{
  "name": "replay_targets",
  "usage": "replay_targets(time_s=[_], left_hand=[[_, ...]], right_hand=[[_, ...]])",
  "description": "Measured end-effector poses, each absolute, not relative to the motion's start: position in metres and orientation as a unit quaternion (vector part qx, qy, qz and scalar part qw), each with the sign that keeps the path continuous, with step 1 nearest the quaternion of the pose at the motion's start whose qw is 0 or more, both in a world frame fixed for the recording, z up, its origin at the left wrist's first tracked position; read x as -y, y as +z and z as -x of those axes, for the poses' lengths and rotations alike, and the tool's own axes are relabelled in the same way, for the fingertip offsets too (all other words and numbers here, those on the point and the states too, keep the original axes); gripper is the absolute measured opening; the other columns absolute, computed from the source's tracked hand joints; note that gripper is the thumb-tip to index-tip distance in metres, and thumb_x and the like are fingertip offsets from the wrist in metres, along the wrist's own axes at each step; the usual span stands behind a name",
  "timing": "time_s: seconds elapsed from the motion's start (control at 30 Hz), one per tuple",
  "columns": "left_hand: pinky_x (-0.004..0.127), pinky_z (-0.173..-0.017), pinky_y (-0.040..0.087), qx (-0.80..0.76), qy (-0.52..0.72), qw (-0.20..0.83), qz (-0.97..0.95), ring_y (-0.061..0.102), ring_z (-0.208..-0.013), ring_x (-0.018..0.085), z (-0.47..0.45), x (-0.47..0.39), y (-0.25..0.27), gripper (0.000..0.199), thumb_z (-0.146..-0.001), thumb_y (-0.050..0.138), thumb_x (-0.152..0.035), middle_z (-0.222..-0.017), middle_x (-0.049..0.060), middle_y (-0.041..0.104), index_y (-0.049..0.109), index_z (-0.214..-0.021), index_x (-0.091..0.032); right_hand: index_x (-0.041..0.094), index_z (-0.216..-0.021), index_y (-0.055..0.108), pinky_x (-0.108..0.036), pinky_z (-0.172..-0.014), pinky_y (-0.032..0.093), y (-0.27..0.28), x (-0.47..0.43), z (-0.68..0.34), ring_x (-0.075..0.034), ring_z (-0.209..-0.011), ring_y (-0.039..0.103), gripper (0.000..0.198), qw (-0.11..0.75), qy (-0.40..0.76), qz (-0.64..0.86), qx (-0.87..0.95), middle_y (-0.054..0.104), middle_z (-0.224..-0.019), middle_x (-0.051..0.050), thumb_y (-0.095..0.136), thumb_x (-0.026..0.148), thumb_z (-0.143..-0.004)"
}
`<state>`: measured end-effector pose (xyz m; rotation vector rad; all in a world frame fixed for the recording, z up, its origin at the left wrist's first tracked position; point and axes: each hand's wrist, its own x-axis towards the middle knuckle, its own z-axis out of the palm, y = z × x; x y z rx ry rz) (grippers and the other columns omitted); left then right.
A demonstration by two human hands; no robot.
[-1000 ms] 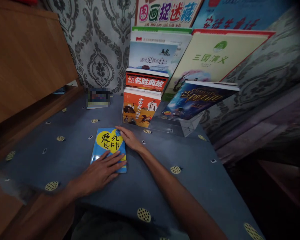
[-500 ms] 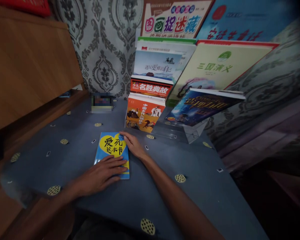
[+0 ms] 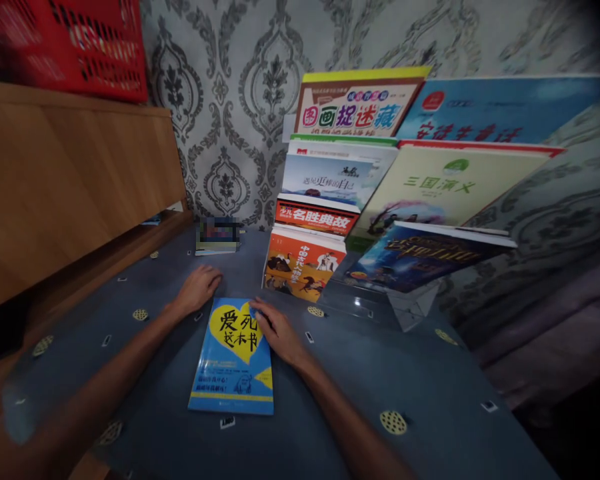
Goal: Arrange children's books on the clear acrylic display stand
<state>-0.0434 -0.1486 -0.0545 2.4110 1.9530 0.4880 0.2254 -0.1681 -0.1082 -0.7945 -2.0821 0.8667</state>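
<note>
A blue book point(image 3: 230, 383) with a yellow heart and black lettering lies closed and flat on the table. Its upper right corner is under the fingertips of my right hand point(image 3: 279, 331), which curl over that edge; the thumb is hard to make out. My left hand point(image 3: 199, 288) is off the book, just beyond its upper left corner. Its fingers are loosely bent with nothing visible in them. Nearest behind the right hand stands an orange book point(image 3: 305, 267).
A clear stand point(image 3: 405, 308) holds a dark blue book point(image 3: 430, 257). More books rise in tiers behind, among them a pale green one point(image 3: 430, 183). A small book point(image 3: 217, 235), blurred, lies at the back. Left are a wooden cabinet point(image 3: 80, 193) and a red basket point(image 3: 95, 53).
My left hand has lifted off the book's lower cover and moved to beyond its upper left corner. My right hand stays at the upper right corner. The view has tilted up.
</note>
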Motion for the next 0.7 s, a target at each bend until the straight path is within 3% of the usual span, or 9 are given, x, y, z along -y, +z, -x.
replay_targets(time_s=[0.13,0.3,0.5,0.7], left_hand=[[0.052,-0.109,0.038,-0.681,0.158,-0.061,-0.712,0.046,-0.134,0.035,0.064,0.090,-0.042,0.044,-0.098,0.038,-0.029,-0.142,0.023,0.055,0.056,-0.133,-0.010],[0.062,-0.116,0.025,-0.698,0.125,-0.080,-0.701,0.027,-0.150,0.038,0.065,0.033,-0.042,0.055,-0.097,0.044,-0.038,-0.159,0.023,0.038,0.045,-0.146,-0.013],[0.072,-0.104,0.033,-0.710,0.080,-0.066,-0.696,0.038,-0.143,0.042,0.058,0.016,-0.055,0.061,-0.096,0.044,-0.048,-0.155,0.026,0.042,0.041,-0.150,-0.019],[0.058,-0.105,0.038,-0.689,0.066,-0.090,-0.716,0.053,-0.131,0.035,0.057,0.038,-0.046,0.044,-0.097,0.045,-0.026,-0.137,0.021,0.062,0.053,-0.139,-0.019]], right_hand=[[0.022,-0.133,0.062,-0.052,-0.115,0.041,-0.109,0.169,-0.226,-0.026,-0.138,0.052,0.039,0.363,0.334,0.313,0.811,0.063,-0.139,-0.012,0.044,0.036,-0.102],[0.024,-0.133,0.062,-0.051,-0.114,0.042,-0.110,0.170,-0.228,-0.026,-0.137,0.053,0.037,0.373,0.322,0.316,0.811,0.064,-0.139,-0.011,0.046,0.036,-0.102],[0.026,-0.132,0.063,-0.052,-0.115,0.042,-0.110,0.170,-0.228,-0.027,-0.137,0.053,0.035,0.381,0.326,0.316,0.805,0.065,-0.137,-0.010,0.046,0.036,-0.102],[0.023,-0.130,0.063,-0.052,-0.115,0.040,-0.109,0.170,-0.227,-0.027,-0.138,0.052,0.034,0.381,0.331,0.311,0.805,0.065,-0.137,-0.012,0.047,0.032,-0.101]])
